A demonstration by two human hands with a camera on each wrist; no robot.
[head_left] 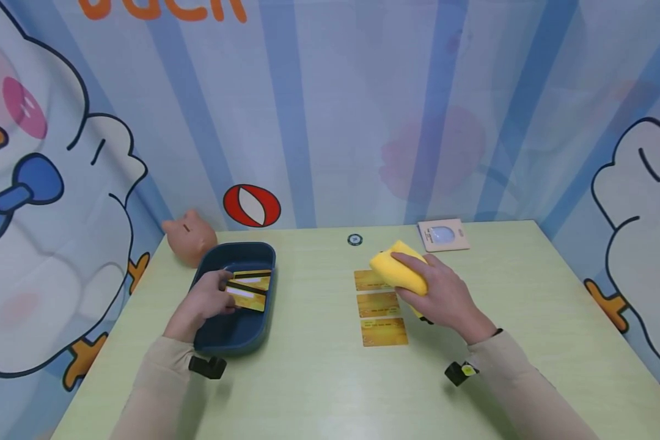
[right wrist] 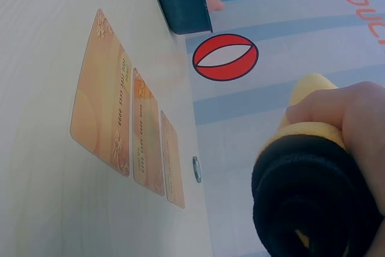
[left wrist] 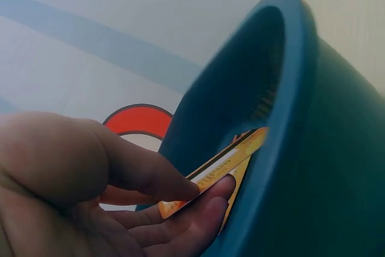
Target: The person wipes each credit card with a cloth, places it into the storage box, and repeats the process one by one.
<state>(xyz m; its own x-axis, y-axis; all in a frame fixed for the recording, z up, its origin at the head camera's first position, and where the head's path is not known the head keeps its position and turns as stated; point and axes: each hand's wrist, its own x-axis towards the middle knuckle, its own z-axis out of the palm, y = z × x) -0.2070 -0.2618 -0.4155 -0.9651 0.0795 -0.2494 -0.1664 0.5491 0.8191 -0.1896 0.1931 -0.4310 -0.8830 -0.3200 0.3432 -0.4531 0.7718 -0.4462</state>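
My left hand (head_left: 209,296) reaches into a dark blue bin (head_left: 233,339) at the left of the table. Thumb and fingers pinch a gold bank card (head_left: 245,296), its black stripe and white strip showing. Behind it in the bin lies another gold card (head_left: 257,277). In the left wrist view the pinched card (left wrist: 219,170) slants beside the bin's wall. On the other side, my right hand (head_left: 442,293) grips a bunched yellow cloth (head_left: 398,267) above the table; the right wrist view shows its black part (right wrist: 310,188). Below and left of it, three gold cards (head_left: 384,332) lie in a column.
A pink piggy bank (head_left: 189,238) stands behind the bin at the table's back left corner. Near the back edge are a small round chip (head_left: 354,239) and a flat pale box (head_left: 443,235). A printed curtain (head_left: 341,110) hangs behind the table.
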